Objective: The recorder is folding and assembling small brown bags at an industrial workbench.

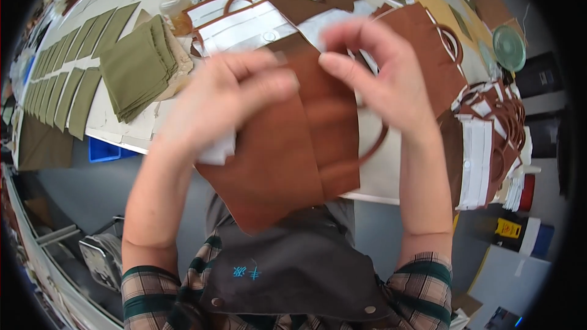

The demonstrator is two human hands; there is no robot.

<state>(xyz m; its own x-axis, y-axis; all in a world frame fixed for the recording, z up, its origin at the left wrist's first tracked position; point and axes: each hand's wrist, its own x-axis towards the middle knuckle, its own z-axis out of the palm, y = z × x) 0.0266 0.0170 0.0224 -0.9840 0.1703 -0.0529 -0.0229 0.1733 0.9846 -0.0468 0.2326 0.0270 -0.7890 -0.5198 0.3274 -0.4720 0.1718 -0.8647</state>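
Note:
A brown leather-like panel (pixel 275 165) lies in front of me, its lower end hanging over the table's near edge. A fold or seam runs down it, and a curved brown handle (pixel 377 146) shows at its right side. Above its left part is my left hand (pixel 235 95), smeared by motion, so its grip is unclear. Something white (pixel 218 148) shows below that hand; I cannot tell whether it is held. My right hand (pixel 382 64) is raised over the panel's upper right, thumb and fingers apart, with nothing visible between them.
White-faced pieces with brown handles (pixel 244 27) lie beyond the panel, near a bottle (pixel 175 3). Olive fabric pieces (pixel 137 67) are stacked at left, beside rows of olive strips (pixel 76 88). Another brown panel (pixel 422 49) and a pile of handled pieces (pixel 489 140) sit at right.

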